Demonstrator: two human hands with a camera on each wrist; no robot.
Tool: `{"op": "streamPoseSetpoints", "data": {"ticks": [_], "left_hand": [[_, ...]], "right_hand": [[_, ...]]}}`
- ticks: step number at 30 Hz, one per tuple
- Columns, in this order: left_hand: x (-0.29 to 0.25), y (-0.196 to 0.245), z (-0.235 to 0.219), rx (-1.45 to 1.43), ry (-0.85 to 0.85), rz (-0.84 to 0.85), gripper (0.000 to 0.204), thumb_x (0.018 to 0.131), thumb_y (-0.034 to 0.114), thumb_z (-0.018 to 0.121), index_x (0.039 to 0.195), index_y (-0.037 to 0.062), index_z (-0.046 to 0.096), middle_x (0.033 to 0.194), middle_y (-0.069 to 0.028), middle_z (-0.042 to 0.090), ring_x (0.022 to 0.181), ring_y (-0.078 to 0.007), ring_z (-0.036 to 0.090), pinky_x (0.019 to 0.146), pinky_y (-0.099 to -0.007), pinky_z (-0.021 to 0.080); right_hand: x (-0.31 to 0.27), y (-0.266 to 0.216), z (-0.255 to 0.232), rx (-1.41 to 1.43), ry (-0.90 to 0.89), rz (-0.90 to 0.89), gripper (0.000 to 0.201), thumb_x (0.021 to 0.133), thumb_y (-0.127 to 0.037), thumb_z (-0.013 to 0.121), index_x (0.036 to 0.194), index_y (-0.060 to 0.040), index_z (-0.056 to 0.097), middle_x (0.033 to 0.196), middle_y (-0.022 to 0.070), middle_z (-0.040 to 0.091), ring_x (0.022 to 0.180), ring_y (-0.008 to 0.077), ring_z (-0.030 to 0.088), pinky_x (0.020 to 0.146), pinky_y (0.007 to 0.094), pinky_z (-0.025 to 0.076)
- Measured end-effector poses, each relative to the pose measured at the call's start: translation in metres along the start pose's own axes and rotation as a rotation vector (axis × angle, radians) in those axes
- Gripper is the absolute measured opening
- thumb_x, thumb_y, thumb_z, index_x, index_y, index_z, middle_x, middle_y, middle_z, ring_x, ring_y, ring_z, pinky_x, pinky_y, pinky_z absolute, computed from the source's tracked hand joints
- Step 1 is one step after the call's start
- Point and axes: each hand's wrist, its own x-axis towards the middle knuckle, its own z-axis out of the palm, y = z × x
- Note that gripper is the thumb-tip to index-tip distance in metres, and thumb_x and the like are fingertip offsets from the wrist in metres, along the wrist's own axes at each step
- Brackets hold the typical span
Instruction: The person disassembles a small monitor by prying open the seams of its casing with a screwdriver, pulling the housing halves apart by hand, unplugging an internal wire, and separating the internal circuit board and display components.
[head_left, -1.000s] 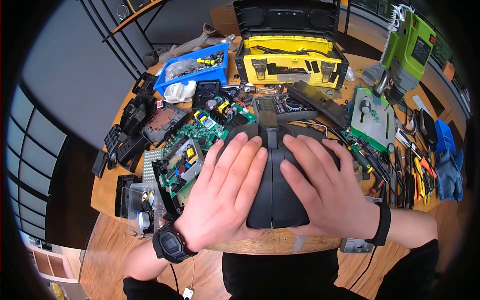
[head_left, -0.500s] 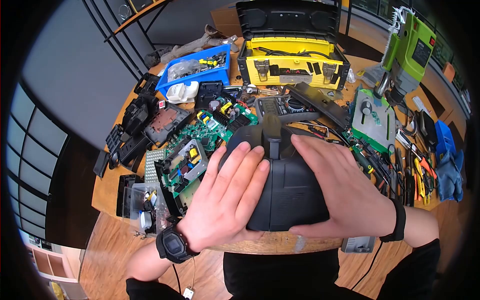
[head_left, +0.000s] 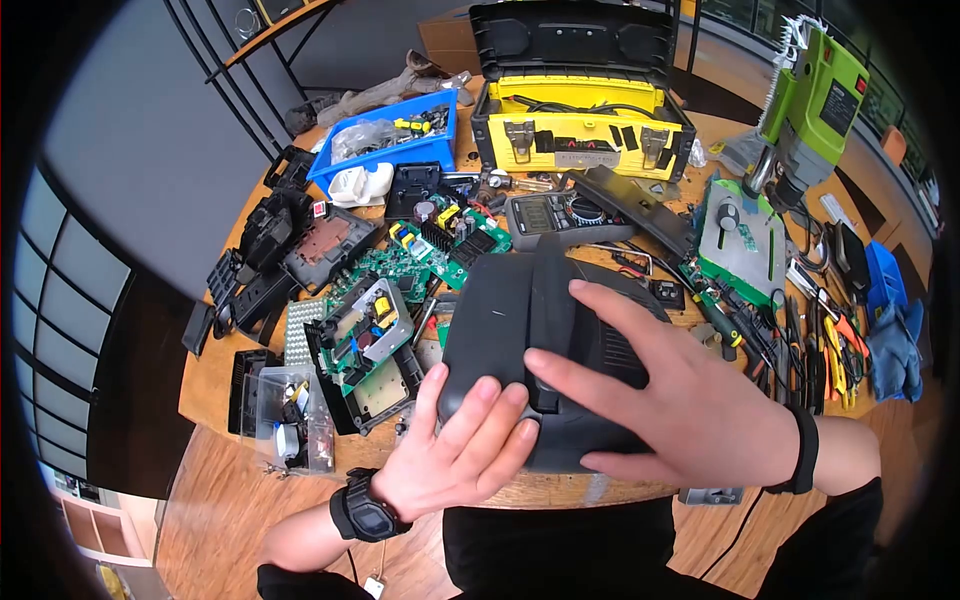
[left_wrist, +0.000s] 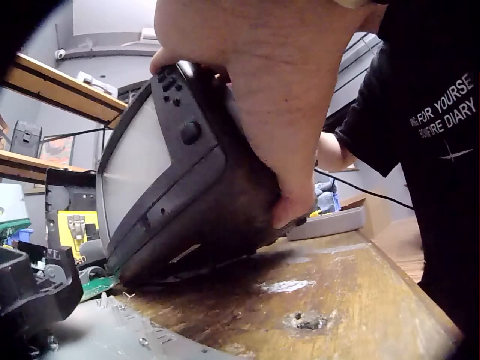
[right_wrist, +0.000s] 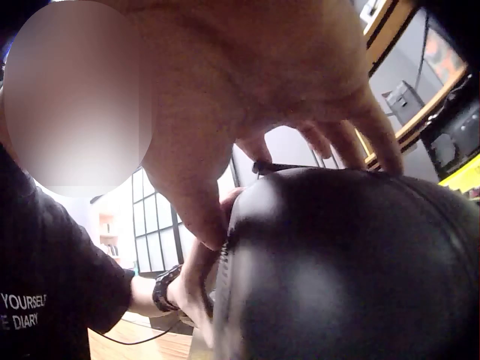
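A bulky black plastic device (head_left: pixel 490 310) with a strap-like handle (head_left: pixel 548 290) and vent slots stands at the near table edge. In the left wrist view it leans back, its grey front panel (left_wrist: pixel 139 165) and several black buttons (left_wrist: pixel 172 84) facing away from the person. My left hand (head_left: pixel 450 460) grips the near left corner, fingers over the top and thumb at the back. My right hand (head_left: pixel 680 400) spans the right side, spread fingers across the handle and top, thumb low on the near side. Its palm arches above the casing in the right wrist view.
Green circuit boards (head_left: pixel 400 265) and an opened power unit (head_left: pixel 370 330) lie left of the device. Behind it are a multimeter (head_left: pixel 570 215), a blue bin (head_left: pixel 455 110) and a yellow toolbox (head_left: pixel 590 140). A green drill press (head_left: pixel 820 110) and hand tools (head_left: pixel 835 350) are at right.
The device has turned and tilted, showing more of its top and vents. The left hand slid toward the person; the right hand first drew outward, then spread its fingers over the handle.
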Motion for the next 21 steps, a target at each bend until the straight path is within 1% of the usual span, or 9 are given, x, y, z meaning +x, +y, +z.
{"op": "streamPoseSetpoints", "data": {"ticks": [4,6,7,8,9,10,12,19,21], "left_hand": [[-0.004,0.002,-0.001,0.056,-0.016,0.042,0.043,0.091,0.021,0.059,0.131,0.0096,0.047,0.140,-0.0137,0.050,0.138,-0.0321,0.038,0.102,-0.0665,0.042],[-0.006,0.000,-0.003,0.054,-0.027,0.053,0.044,0.092,0.022,0.059,0.132,0.0107,0.047,0.140,-0.0129,0.050,0.138,-0.0316,0.038,0.101,-0.0659,0.043],[-0.008,0.000,-0.003,0.055,-0.038,0.060,0.045,0.092,0.023,0.059,0.133,0.0118,0.047,0.140,-0.0121,0.049,0.138,-0.0311,0.038,0.101,-0.0654,0.043],[-0.010,0.002,-0.002,0.054,-0.038,0.060,0.045,0.092,0.023,0.059,0.133,0.0118,0.047,0.140,-0.0121,0.049,0.138,-0.0311,0.038,0.101,-0.0654,0.043],[-0.013,0.004,0.000,0.070,-0.012,0.075,0.045,0.092,0.024,0.059,0.134,0.0131,0.047,0.141,-0.0110,0.049,0.138,-0.0307,0.038,0.101,-0.0647,0.044],[-0.015,0.005,0.001,0.084,0.014,0.092,0.046,0.092,0.024,0.059,0.135,0.0145,0.047,0.141,-0.0100,0.049,0.138,-0.0302,0.037,0.100,-0.0641,0.045],[-0.019,0.005,0.001,0.094,0.016,0.106,0.045,0.093,0.025,0.058,0.135,0.0155,0.047,0.141,-0.0092,0.048,0.137,-0.0298,0.037,0.100,-0.0637,0.045],[-0.019,0.005,0.003,0.107,0.033,0.101,0.044,0.094,0.027,0.058,0.135,0.0159,0.047,0.141,-0.0085,0.047,0.137,-0.0294,0.037,0.099,-0.0632,0.046],[-0.019,0.004,0.004,0.116,0.043,0.112,0.044,0.094,0.027,0.059,0.134,0.0156,0.047,0.140,-0.0090,0.048,0.137,-0.0296,0.037,0.099,-0.0635,0.046]], "right_hand": [[0.008,-0.005,-0.008,-0.047,-0.059,0.029,0.084,0.073,-0.031,0.082,0.147,-0.0237,0.043,0.147,0.0271,0.032,0.124,0.0458,0.049,0.099,0.0485,0.046],[0.011,-0.004,-0.010,-0.067,-0.073,0.018,0.078,0.071,-0.033,0.083,0.140,-0.0226,0.048,0.143,0.0257,0.036,0.119,0.0438,0.051,0.095,0.0475,0.048],[0.011,-0.006,-0.010,-0.067,-0.073,0.020,0.078,0.071,-0.033,0.083,0.140,-0.0226,0.048,0.143,0.0257,0.036,0.119,0.0438,0.051,0.095,0.0475,0.048],[0.011,-0.008,-0.010,-0.077,-0.088,0.024,0.075,0.070,-0.033,0.083,0.136,-0.0222,0.050,0.140,0.0245,0.037,0.116,0.0424,0.053,0.093,0.0465,0.048],[0.011,-0.009,-0.010,-0.085,-0.104,0.028,0.071,0.069,-0.033,0.084,0.132,-0.0219,0.052,0.137,0.0234,0.039,0.113,0.0410,0.054,0.091,0.0455,0.049],[0.011,-0.011,-0.010,-0.083,-0.104,0.031,0.071,0.069,-0.033,0.084,0.132,-0.0219,0.052,0.137,0.0234,0.039,0.113,0.0410,0.054,0.091,0.0455,0.049],[0.009,-0.012,-0.009,-0.090,-0.095,0.016,0.070,0.067,-0.033,0.085,0.128,-0.0223,0.052,0.133,0.0209,0.042,0.107,0.0396,0.056,0.087,0.0435,0.051],[0.009,-0.010,-0.012,-0.086,-0.087,0.030,0.071,0.065,-0.033,0.086,0.128,-0.0234,0.053,0.130,0.0190,0.043,0.103,0.0380,0.058,0.081,0.0416,0.052],[0.009,-0.008,-0.010,-0.089,-0.054,0.001,0.072,0.064,-0.033,0.085,0.128,-0.0238,0.054,0.130,0.0181,0.044,0.101,0.0371,0.058,0.078,0.0413,0.053]]}}
